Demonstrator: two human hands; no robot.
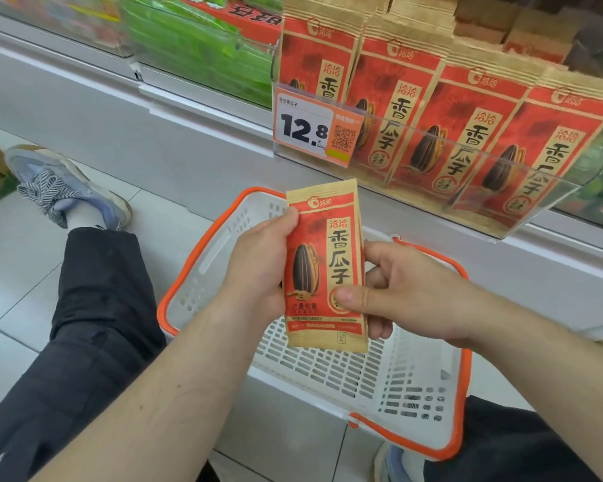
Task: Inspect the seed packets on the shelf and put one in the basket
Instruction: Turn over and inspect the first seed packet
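Red-and-tan seed packet, both the left hand and right hand gripping it above the white basket, more packets standing in the shelf's clear tray.

Both forearms bare, reaching forward and converging at the seed packet, which serves as landmark. Left hand on the packet's left edge, palm cupped behind it, thumb hooked over the upper front corner. Right hand on the packet's right edge, thumb pressed flat on the lower front, fingers curled behind; both legs bent, left foot out far to the packet's left.
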